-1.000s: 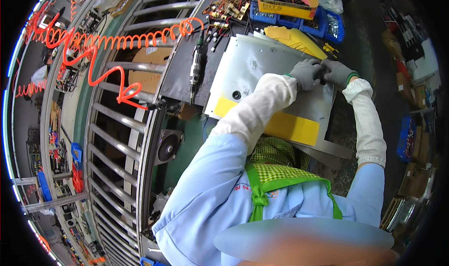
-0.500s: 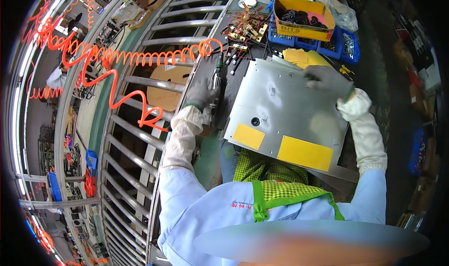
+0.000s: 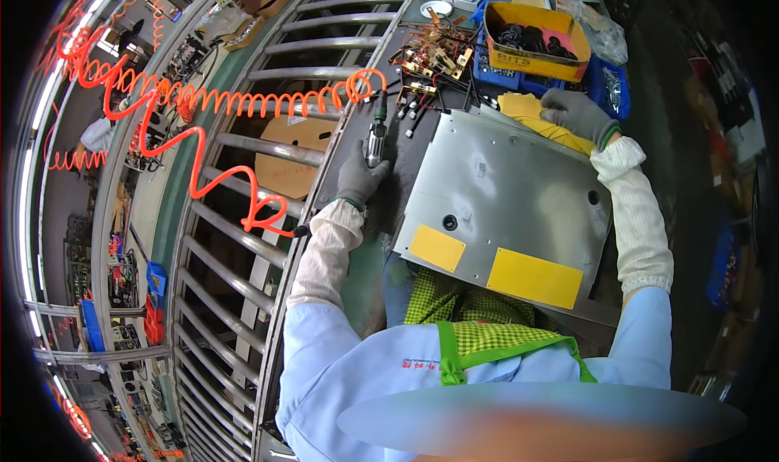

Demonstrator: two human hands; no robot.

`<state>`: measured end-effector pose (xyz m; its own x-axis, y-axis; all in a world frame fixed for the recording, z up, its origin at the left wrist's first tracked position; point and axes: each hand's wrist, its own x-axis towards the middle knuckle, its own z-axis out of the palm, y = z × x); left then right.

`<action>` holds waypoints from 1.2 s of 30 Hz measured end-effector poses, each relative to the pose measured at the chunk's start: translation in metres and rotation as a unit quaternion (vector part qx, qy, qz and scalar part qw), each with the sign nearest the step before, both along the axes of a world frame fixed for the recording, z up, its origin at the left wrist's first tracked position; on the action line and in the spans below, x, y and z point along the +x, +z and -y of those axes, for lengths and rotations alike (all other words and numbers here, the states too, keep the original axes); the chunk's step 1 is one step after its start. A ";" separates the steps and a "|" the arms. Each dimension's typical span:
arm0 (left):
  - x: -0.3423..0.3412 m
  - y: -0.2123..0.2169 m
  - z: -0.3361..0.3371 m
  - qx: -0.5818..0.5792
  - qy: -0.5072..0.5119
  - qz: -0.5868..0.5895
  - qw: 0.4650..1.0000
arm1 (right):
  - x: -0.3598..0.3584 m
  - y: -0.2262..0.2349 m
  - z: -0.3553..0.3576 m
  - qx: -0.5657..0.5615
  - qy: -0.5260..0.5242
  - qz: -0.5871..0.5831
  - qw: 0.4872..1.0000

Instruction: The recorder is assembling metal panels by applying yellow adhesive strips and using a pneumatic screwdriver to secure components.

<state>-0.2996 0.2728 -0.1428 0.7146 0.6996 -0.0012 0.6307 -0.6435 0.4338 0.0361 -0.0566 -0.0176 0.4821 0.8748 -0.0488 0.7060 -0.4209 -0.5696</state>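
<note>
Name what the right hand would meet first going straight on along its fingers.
The yellow sheets, most likely: the right hand points toward the picture's left, with them just ahead. Whether it already touches them is unclear.

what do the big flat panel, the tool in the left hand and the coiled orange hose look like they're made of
Panel: likely sheet metal, smooth and satin grey, with soft bright reflections.
Tool: probably a metal body, judging by its silvery shine; what the hand covers is hidden.
Hose: likely flexible plastic, evenly coloured and springily coiled, though rubber is possible.
</note>
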 end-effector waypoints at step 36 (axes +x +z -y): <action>0.526 0.058 0.323 0.322 -0.412 -0.063 0.850 | -0.121 -0.017 0.152 0.572 -0.173 -0.158 0.786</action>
<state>0.2266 -0.0501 -0.0850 0.9849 -0.1533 0.0805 -0.1333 -0.9680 -0.2125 -0.0847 -0.2086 -0.0346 0.8230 0.2517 0.5093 0.4098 0.3577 -0.8391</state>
